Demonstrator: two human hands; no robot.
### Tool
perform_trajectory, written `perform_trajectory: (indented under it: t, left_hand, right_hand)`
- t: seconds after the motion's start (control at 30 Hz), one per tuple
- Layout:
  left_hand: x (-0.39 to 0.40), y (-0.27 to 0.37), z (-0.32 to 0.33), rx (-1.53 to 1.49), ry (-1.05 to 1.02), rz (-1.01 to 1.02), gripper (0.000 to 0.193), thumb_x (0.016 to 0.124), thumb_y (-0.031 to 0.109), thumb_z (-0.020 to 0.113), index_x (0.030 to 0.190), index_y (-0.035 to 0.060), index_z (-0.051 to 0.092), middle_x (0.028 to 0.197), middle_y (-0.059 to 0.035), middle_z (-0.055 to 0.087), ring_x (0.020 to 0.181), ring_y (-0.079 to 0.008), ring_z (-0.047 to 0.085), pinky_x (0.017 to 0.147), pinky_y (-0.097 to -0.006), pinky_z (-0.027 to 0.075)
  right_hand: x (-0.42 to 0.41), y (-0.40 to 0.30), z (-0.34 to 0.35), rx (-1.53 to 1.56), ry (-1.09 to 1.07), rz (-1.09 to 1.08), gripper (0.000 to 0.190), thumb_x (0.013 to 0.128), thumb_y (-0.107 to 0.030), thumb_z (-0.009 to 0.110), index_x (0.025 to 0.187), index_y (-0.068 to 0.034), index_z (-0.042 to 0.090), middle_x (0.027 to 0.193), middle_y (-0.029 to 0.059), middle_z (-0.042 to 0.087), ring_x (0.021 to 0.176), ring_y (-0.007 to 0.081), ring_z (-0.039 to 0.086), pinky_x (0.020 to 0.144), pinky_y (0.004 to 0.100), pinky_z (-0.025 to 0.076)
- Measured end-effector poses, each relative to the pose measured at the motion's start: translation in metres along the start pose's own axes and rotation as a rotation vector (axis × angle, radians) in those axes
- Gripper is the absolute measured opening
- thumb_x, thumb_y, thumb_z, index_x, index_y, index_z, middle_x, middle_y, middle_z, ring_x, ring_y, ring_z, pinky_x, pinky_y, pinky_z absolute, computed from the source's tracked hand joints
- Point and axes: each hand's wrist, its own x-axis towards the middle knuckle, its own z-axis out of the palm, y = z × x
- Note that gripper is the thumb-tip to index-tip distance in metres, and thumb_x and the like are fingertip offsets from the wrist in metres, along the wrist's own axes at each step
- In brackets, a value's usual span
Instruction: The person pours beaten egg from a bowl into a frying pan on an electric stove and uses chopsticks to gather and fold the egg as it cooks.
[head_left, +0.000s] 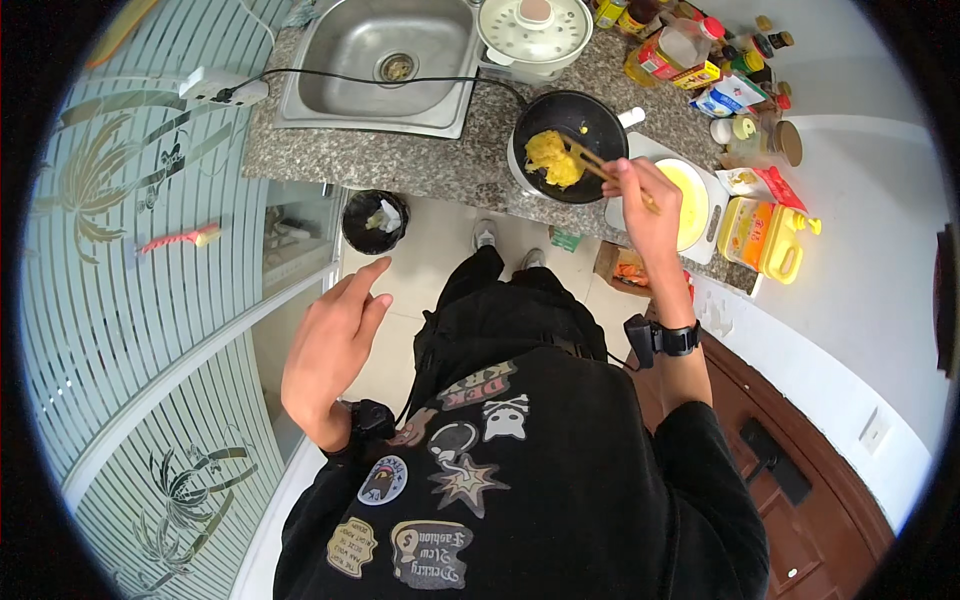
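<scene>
My right hand (643, 206) grips a pair of wooden chopsticks (596, 166), whose far ends touch the scrambled egg (553, 159). The yellow egg lies in the left part of a dark electric frying pan (574, 109), with a small scrap of it apart near the far side. A white plate (686, 202) coated with yellow liquid, apparently beaten egg, sits on a white cutting board (716, 217), partly behind my right hand. My left hand (334, 337) hangs in the air off the counter, holding nothing, its index finger and thumb apart.
A steel sink (315, 71) is set in the granite counter (360, 161); a black cord (375, 78) crosses it from a power strip (221, 86). A lidded white pot (534, 34) stands behind the pan. Bottles and an oil jug (675, 49) crowd the right. Below is a trash bin (360, 244).
</scene>
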Motion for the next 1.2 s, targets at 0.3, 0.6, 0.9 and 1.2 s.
perform_trajectory:
  t: [0.3, 0.6, 0.9, 1.2]
  left_hand:
    - [0.001, 0.000, -0.001, 0.032, -0.015, -0.008, 0.039, 0.102, 0.018, 0.062, 0.140, 0.0096, 0.060, 0.093, -0.0254, 0.067, 0.081, -0.0467, 0.062, 0.075, -0.0468, 0.049]
    - [0.003, 0.000, -0.002, 0.024, -0.018, -0.004, 0.039, 0.102, 0.017, 0.062, 0.140, 0.0093, 0.060, 0.094, -0.0264, 0.067, 0.082, -0.0470, 0.062, 0.076, -0.0469, 0.049]
    - [0.005, -0.002, -0.001, 0.022, -0.017, 0.002, 0.039, 0.101, 0.016, 0.063, 0.139, 0.0087, 0.061, 0.097, -0.0266, 0.068, 0.085, -0.0469, 0.063, 0.077, -0.0466, 0.050]
    - [0.004, -0.003, -0.002, 0.039, -0.019, -0.014, 0.038, 0.101, 0.017, 0.063, 0.139, 0.0079, 0.061, 0.098, -0.0271, 0.068, 0.085, -0.0475, 0.064, 0.078, -0.0471, 0.050]
  right_hand:
    - [-0.001, 0.024, 0.020, 0.021, -0.099, 0.049, 0.029, 0.105, -0.017, 0.061, 0.093, 0.007, 0.075, 0.081, 0.0141, 0.071, 0.070, 0.0209, 0.073, 0.066, 0.0328, 0.055]
    - [0.000, 0.020, 0.016, -0.162, -0.052, -0.193, 0.019, 0.099, -0.011, 0.066, 0.091, 0.005, 0.073, 0.079, 0.0164, 0.066, 0.070, 0.0307, 0.067, 0.067, 0.0371, 0.052]
    - [-0.002, 0.026, 0.012, -0.139, -0.112, -0.187, 0.014, 0.097, -0.010, 0.070, 0.097, 0.004, 0.075, 0.085, 0.0146, 0.070, 0.074, 0.0288, 0.069, 0.070, 0.0360, 0.053]
    - [0.006, 0.022, 0.000, -0.144, -0.015, -0.070, 0.019, 0.100, -0.010, 0.068, 0.096, 0.007, 0.075, 0.083, 0.0126, 0.071, 0.072, 0.0197, 0.070, 0.068, 0.0308, 0.054]
